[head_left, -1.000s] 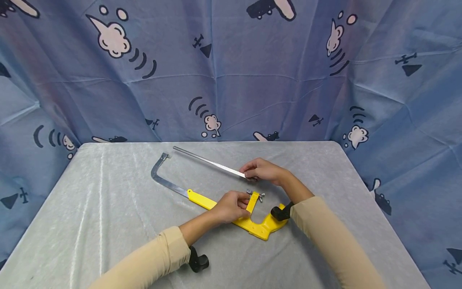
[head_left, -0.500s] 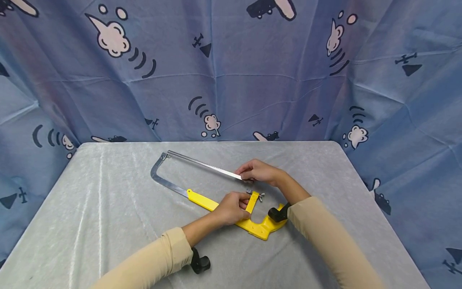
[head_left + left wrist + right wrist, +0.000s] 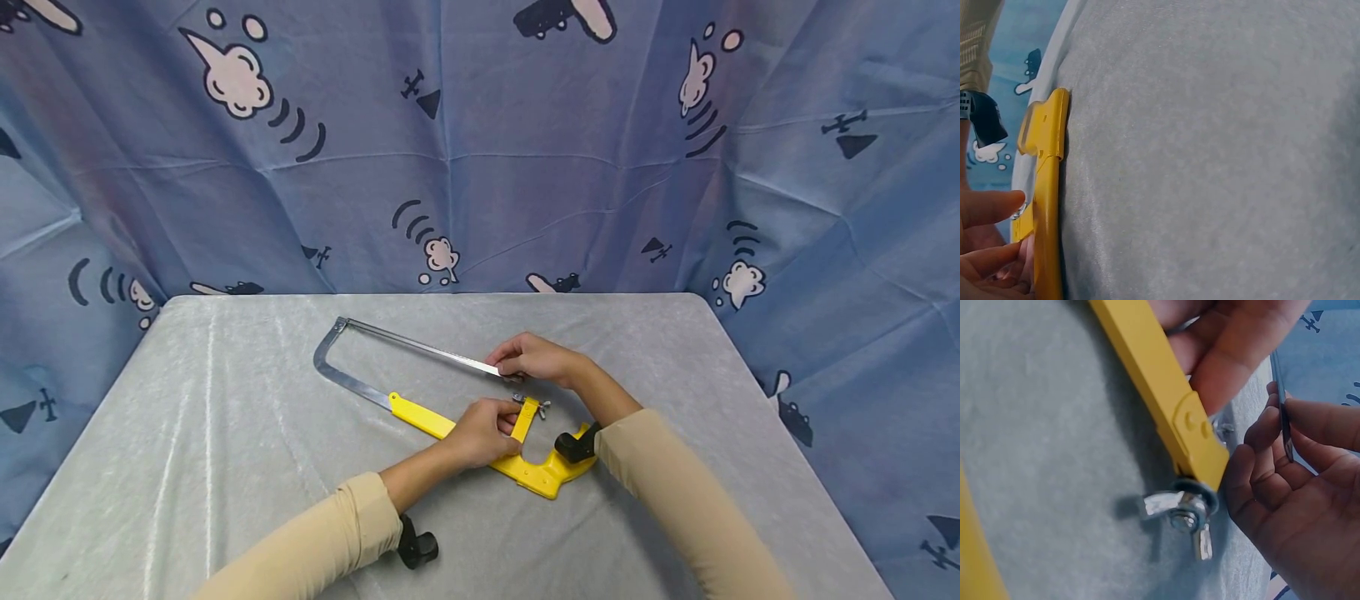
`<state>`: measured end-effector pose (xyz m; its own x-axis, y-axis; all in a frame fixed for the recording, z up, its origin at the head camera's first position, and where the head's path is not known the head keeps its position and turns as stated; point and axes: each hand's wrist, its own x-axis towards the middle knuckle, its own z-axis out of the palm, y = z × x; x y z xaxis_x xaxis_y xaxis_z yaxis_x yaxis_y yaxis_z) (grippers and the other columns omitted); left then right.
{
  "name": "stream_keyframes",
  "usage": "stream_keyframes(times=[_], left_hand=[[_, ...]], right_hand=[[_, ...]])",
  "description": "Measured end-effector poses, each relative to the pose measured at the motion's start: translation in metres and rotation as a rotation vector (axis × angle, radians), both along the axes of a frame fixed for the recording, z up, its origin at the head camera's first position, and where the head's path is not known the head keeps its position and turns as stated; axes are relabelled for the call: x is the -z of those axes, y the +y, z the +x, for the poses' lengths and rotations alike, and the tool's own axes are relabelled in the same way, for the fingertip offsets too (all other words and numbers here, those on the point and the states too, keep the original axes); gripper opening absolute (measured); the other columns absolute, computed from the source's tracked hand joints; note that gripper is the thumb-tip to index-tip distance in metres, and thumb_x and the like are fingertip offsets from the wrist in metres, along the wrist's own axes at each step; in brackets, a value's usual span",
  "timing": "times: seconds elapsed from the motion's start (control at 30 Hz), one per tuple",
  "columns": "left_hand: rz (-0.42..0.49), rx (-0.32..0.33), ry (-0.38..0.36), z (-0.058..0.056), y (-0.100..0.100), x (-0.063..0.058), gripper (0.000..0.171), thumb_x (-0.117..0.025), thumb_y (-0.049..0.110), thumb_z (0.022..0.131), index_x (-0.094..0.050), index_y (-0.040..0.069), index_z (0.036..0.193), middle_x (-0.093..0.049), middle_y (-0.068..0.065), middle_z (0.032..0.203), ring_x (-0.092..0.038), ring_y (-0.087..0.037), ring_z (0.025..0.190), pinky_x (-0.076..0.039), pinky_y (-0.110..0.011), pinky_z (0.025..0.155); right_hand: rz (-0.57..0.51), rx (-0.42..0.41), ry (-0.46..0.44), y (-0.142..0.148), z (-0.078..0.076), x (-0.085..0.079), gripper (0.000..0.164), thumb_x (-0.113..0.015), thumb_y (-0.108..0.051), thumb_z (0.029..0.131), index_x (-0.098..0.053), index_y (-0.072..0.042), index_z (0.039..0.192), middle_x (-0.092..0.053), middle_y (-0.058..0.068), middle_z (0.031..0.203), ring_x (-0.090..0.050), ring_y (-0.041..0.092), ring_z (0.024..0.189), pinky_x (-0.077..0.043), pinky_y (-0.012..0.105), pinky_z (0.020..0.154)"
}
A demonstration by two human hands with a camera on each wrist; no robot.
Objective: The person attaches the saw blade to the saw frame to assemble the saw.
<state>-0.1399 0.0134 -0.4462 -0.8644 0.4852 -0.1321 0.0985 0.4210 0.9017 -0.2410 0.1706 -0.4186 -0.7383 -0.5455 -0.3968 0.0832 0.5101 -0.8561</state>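
A hacksaw frame [image 3: 420, 415], yellow with a bare metal front bow, lies on the cloth with its handle toward the right. My left hand [image 3: 480, 433] holds it at the short yellow arm, thumb on one side and fingers on the other. A wing nut [image 3: 1185, 519] sits on the end of that arm in the right wrist view. Between thumb and fingers, my right hand [image 3: 542, 358] pinches the near end of a long thin saw blade [image 3: 420, 346]. The blade's far end meets the tip of the metal bow; its near end is apart from the yellow arm.
A pale grey cloth [image 3: 247, 450] covers the table, and a blue patterned curtain [image 3: 480, 150] hangs right behind its back edge. Black wrist mounts [image 3: 416, 546] sit at both cuffs; the right one overlaps the saw handle in the head view.
My right hand has moved slightly left and down with the blade, bringing its far end from beyond the metal bow's tip onto it. The left hand and frame have stayed almost still.
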Motion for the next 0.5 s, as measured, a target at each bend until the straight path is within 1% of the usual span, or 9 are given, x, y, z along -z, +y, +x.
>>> stream_keyframes(times=[0.27,0.5], left_hand=[[-0.004,-0.002,-0.003,-0.0004,0.0005,0.0011,0.054,-0.077,-0.004,0.075,-0.06,-0.01,0.126,-0.067,-0.01,0.102,-0.061,-0.018,0.09,-0.051,-0.024,0.077],[-0.009,-0.007,-0.005,0.0001,0.0004,0.0005,0.054,-0.077,-0.003,0.076,-0.06,-0.01,0.126,-0.067,-0.01,0.102,-0.061,-0.018,0.09,-0.052,-0.024,0.077]], right_hand=[[-0.018,-0.027,0.002,-0.001,0.0002,-0.0005,0.027,-0.055,-0.003,0.097,-0.065,0.009,0.119,-0.065,0.01,0.093,-0.051,0.015,0.075,-0.042,0.026,0.068],[-0.01,-0.024,0.002,-0.0003,0.0002,0.0,0.026,-0.055,-0.002,0.097,-0.065,0.008,0.119,-0.065,0.01,0.093,-0.052,0.015,0.076,-0.043,0.027,0.068]])
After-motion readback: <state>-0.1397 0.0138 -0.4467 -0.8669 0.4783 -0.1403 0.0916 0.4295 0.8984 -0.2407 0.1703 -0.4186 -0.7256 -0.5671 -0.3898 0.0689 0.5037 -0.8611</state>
